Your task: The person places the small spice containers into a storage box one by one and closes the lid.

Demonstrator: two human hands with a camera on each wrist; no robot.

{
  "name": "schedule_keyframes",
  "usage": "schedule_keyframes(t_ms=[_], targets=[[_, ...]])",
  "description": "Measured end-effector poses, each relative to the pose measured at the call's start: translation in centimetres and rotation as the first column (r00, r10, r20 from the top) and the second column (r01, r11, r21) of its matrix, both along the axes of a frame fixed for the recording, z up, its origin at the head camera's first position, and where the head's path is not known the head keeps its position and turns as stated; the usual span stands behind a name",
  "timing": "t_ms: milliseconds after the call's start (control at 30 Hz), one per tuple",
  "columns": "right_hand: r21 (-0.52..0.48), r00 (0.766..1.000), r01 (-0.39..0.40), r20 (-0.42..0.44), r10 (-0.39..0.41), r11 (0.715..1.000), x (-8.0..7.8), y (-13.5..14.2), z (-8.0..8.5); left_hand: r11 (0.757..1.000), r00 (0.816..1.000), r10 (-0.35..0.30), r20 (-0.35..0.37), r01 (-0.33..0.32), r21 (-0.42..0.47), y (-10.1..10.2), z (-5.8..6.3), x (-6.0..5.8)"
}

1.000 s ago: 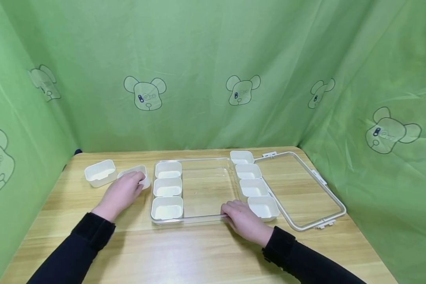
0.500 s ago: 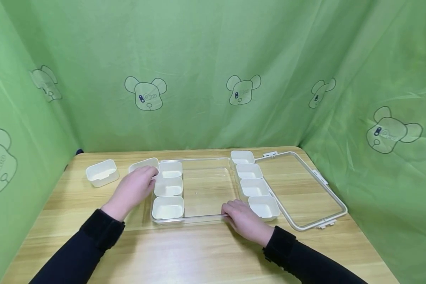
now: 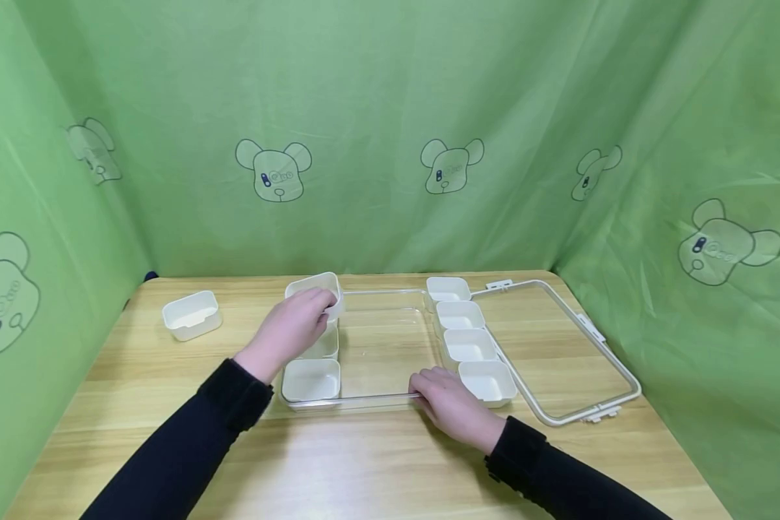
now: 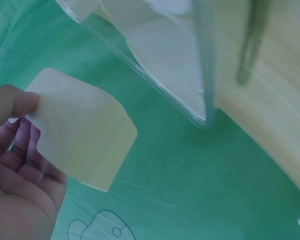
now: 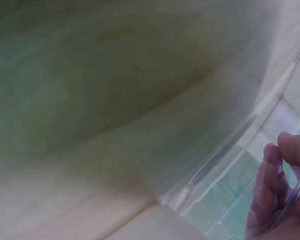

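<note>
My left hand [image 3: 290, 325] pinches a small white open-topped box [image 3: 315, 284] by its near wall. The held box is tilted and overlaps the back left corner of a clear plastic tray [image 3: 377, 401]. Up close in the left wrist view, thumb and fingers clasp the wall of that white box [image 4: 87, 130]. White boxes [image 3: 311, 380] line the tray's left side; the rear of that row is hidden behind the left hand and held box. My right hand [image 3: 451, 406] grips the tray's front rim near its right corner, fingers curled over the edge.
Several white boxes [image 3: 469, 345] stand in a column along the tray's right side. Farther right lies a white-edged clear lid [image 3: 562, 417] with clips. One loose white box [image 3: 192, 315] sits at the back left. Green curtains [image 3: 370, 217] enclose the wooden table [image 3: 338, 469].
My left hand has lifted the white box from the table left of the tray and carried it right, over the tray's back left corner. The right hand has kept its place on the rim.
</note>
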State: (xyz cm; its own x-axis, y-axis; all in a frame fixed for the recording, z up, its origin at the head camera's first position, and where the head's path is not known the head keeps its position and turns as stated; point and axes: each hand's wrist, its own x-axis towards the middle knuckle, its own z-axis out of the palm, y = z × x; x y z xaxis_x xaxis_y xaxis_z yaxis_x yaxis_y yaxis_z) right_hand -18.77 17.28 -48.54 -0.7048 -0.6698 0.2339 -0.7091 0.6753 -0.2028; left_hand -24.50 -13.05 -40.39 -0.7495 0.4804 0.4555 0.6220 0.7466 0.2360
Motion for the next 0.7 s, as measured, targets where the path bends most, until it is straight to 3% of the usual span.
schedule_keyframes(t_ms=[167, 533, 700], targets=[[0.003, 1.0, 0.001, 0.005, -0.002, 1.0, -0.1, -0.1, -0.1, 1.0, 1.0, -0.014, -0.003, 0.014, -0.002, 1.0, 0.0, -0.7], [-0.021, 1.0, -0.003, -0.017, 0.002, 1.0, -0.2, -0.1, -0.1, 0.999, 0.994, -0.038, 0.102, 0.04, -0.022, 3.4, -0.9, -2.3], [-0.016, 1.0, -0.003, -0.027, 0.002, 1.0, -0.2, -0.1, -0.2, 0.998, 0.986, -0.014, 0.169, 0.024, -0.06, 4.6, -1.6, -3.0]])
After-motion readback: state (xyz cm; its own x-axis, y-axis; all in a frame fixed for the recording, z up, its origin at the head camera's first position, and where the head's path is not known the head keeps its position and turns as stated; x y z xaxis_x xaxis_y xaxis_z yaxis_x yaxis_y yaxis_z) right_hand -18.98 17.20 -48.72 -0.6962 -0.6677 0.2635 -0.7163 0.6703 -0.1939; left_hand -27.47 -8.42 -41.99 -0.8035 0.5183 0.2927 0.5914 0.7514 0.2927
